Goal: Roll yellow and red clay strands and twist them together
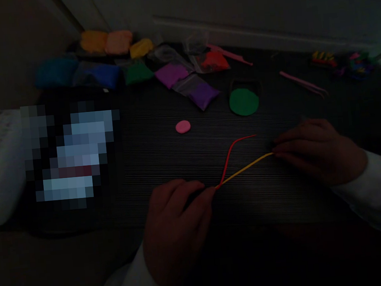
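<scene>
My left hand, closed in a pinch, grips the near ends of a thin red strand and a thin yellow strand that look like modelling clay. From there the red one curves up and away, its far end loose over the table. The yellow one stretches fairly straight to my right hand, whose fingertips pinch its other end. Beyond the strands lie a flat pink clay oval and a green clay disc at a dark-rimmed holder. The picture is very dark.
Bags of coloured clay, such as a blue one and a purple one, line the back of the dark ridged table. Pink tweezer-like tools and small colourful clay pieces lie at right. A blurred-out lit screen stands left.
</scene>
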`<state>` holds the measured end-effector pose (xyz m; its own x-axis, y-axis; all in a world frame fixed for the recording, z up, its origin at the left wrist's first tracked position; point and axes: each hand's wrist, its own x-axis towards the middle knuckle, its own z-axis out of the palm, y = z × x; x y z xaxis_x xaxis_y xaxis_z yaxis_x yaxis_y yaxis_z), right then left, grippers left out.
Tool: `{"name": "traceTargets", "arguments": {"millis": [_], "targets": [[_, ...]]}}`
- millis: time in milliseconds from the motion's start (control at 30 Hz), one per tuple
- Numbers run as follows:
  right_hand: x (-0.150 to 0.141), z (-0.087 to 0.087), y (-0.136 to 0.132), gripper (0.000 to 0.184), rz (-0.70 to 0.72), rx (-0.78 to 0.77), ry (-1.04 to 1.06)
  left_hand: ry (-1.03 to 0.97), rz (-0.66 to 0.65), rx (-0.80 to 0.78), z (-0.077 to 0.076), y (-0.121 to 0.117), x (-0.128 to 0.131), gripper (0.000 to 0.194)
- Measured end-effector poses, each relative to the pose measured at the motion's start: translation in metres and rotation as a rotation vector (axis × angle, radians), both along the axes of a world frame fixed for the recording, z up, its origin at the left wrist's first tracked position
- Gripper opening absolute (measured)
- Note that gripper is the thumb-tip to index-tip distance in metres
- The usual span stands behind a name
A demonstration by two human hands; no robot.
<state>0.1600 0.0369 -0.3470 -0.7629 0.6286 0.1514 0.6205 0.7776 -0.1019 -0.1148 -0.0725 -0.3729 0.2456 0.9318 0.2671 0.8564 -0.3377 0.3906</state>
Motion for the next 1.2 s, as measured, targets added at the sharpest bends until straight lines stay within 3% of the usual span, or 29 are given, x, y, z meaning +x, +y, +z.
{"name": "traceTargets", "arguments": {"millis": [333,633,967,1200], "targets": [[-0.007,0.035,-0.001,0.018,0.100,0.140,-0.016,0.000,0.000,0.001,0.001,0.001,0.000,0.027],[-0.024,0.058,0.015,0.018,0.196,0.218,-0.041,-0.016,-0.010,0.014,0.001,0.001,0.000,0.026],[-0.019,0.060,0.010,0.019,0.202,0.234,-0.063,-0.039,0.008,-0.002,0.002,0.002,0.003,0.027],[-0.015,0.057,0.003,0.019,0.214,0.229,-0.053,-0.086,0.045,-0.060,0.012,0.012,0.016,0.016]]}}
